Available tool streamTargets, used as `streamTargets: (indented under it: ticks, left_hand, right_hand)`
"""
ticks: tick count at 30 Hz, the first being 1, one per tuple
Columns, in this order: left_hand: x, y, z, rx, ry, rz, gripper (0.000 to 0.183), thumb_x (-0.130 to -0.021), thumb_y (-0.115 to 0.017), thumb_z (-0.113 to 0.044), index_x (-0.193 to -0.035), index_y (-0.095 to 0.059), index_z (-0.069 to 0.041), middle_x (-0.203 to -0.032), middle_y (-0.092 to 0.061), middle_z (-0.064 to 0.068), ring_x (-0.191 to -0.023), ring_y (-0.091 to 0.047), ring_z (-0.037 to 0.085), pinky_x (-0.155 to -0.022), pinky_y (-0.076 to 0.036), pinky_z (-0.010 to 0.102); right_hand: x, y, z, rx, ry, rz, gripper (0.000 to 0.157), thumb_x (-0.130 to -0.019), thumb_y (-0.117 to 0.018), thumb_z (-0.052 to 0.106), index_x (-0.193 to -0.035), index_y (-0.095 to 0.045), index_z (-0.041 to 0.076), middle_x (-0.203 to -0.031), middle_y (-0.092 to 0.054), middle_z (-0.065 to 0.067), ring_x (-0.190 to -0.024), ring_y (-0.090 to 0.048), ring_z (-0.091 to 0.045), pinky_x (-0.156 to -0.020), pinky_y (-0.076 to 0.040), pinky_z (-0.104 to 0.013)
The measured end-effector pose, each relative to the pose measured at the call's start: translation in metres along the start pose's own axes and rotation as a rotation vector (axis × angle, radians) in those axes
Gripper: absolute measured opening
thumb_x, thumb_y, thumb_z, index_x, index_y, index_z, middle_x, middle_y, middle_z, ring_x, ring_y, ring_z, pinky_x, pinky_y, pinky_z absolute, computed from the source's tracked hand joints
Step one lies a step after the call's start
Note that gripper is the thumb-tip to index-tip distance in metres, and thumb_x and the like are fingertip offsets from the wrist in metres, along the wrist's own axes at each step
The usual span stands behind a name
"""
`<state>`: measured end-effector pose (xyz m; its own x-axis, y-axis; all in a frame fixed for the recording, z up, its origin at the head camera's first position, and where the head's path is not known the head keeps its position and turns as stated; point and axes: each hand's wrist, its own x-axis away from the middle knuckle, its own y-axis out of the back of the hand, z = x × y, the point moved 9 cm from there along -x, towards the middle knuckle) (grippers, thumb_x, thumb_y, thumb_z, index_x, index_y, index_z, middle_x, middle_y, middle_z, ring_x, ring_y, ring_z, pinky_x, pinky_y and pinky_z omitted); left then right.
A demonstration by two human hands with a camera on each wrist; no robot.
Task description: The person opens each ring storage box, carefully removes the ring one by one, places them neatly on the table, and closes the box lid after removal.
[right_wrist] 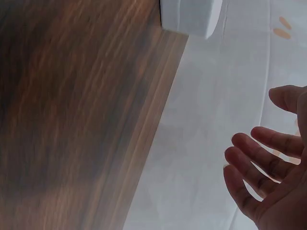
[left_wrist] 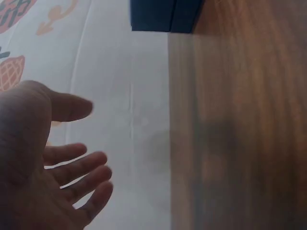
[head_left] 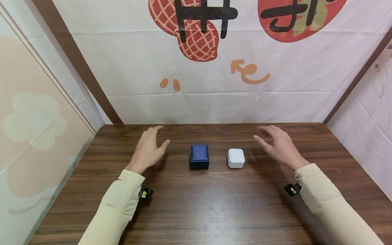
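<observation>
A dark blue square box (head_left: 199,157) with a padded lid sits closed on the wooden table, left of a smaller white box (head_left: 236,158) with rounded corners. My left hand (head_left: 148,148) hovers to the left of the blue box, thumb and fingers spread apart and holding nothing. To the right of the white box is my right hand (head_left: 278,144), also with nothing in it, fingers relaxed and slightly bent. In the left wrist view the blue box (left_wrist: 163,14) shows at the top; the white box (right_wrist: 191,17) shows at the top of the right wrist view.
The brown wood-grain table (head_left: 196,211) reaches back to a white fabric wall (head_left: 131,68) printed with red and orange drawings. A pale curtain (head_left: 36,163) hangs along the left side. Each sleeve carries a small black wrist device (head_left: 145,193) at the cuff.
</observation>
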<state>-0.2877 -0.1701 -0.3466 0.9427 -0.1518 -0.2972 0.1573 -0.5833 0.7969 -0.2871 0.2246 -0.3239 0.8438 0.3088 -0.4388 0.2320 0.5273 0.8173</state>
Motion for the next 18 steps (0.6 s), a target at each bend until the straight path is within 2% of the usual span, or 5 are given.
streamTargets:
  ticks: [4, 10, 14, 18]
  left_hand:
    - [0.006, -0.018, 0.003, 0.078, 0.039, 0.114, 0.06, -0.097, -0.068, -0.021, -0.147, -0.044, 0.002, -0.133, -0.053, 0.022, -0.121, -0.05, 0.04, -0.1, -0.042, 0.055]
    - [0.014, -0.041, -0.001, 0.161, 0.002, 0.238, 0.066, -0.091, -0.076, -0.018, -0.145, -0.046, 0.005, -0.131, -0.055, 0.023, -0.119, -0.054, 0.04, -0.099, -0.044, 0.054]
    - [0.019, -0.055, -0.006, 0.225, -0.013, 0.339, 0.074, -0.087, -0.081, -0.022, -0.147, -0.045, 0.004, -0.134, -0.054, 0.021, -0.12, -0.053, 0.037, -0.1, -0.044, 0.053]
    - [0.023, -0.067, -0.012, 0.263, -0.026, 0.401, 0.082, -0.083, -0.086, -0.027, -0.147, -0.044, 0.003, -0.135, -0.053, 0.019, -0.121, -0.052, 0.035, -0.102, -0.043, 0.051]
  right_hand:
    - [0.002, -0.005, 0.008, -0.073, 0.025, 0.014, 0.036, -0.097, -0.071, 0.023, -0.126, -0.065, 0.001, -0.11, -0.067, -0.013, -0.095, -0.067, -0.031, -0.084, -0.052, -0.051]
    - [0.004, -0.009, 0.024, -0.134, 0.076, 0.021, 0.036, -0.095, -0.074, 0.019, -0.124, -0.066, 0.001, -0.107, -0.068, -0.012, -0.094, -0.065, -0.026, -0.083, -0.054, -0.048]
    - [0.004, -0.012, 0.033, -0.15, 0.105, 0.024, 0.037, -0.092, -0.077, 0.018, -0.124, -0.067, 0.002, -0.105, -0.069, -0.01, -0.093, -0.064, -0.024, -0.082, -0.054, -0.045]
    - [0.003, -0.019, 0.045, -0.167, 0.123, 0.054, 0.039, -0.091, -0.078, 0.019, -0.124, -0.067, 0.002, -0.105, -0.068, -0.006, -0.093, -0.065, -0.024, -0.083, -0.054, -0.044]
